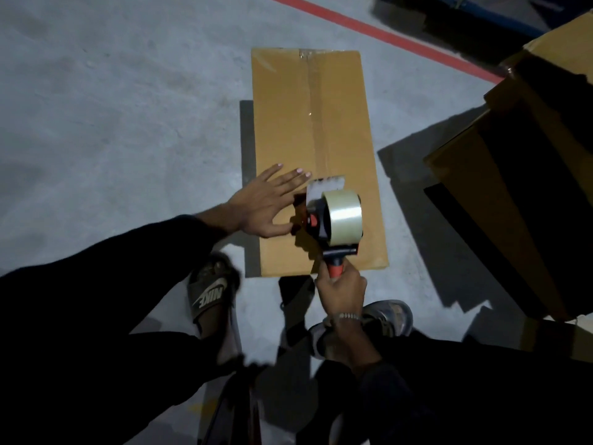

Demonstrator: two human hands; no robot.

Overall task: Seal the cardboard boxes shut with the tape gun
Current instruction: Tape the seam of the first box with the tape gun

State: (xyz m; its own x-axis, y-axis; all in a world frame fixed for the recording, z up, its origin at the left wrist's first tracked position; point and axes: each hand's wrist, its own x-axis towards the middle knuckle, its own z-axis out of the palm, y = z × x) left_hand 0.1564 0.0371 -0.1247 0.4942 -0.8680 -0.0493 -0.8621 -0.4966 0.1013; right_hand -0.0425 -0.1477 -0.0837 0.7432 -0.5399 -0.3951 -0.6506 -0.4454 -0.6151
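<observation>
You are looking down at a grey concrete floor (112, 107). A long, closed cardboard box (288, 130) lies flat on it, running away from you. A strip of clear tape (310, 101) runs along its centre seam from the far edge toward you.

Your right hand (341, 292) grips the orange handle of a tape gun (333, 220), fingers curled fully round it. The gun sits over the near part of the box, on the seam line, with its roll of clear tape (345, 216) facing up and its blade end pointing away from you. A metal bracelet (349, 316) circles that wrist.

Your left hand (266, 207) lies flat on the box top just left of the gun, fingers straight and spread, holding nothing. The thumb is close beside the gun's body.

Both your arms are in dark sleeves. Below the box's near edge, your left foot wears a dark slide sandal (211, 290) and your right foot a grey shoe (385, 319).

To the right stands a taller, open cardboard box (481, 175), well apart from the flat one. A red line (378, 35) crosses the floor at the top.
</observation>
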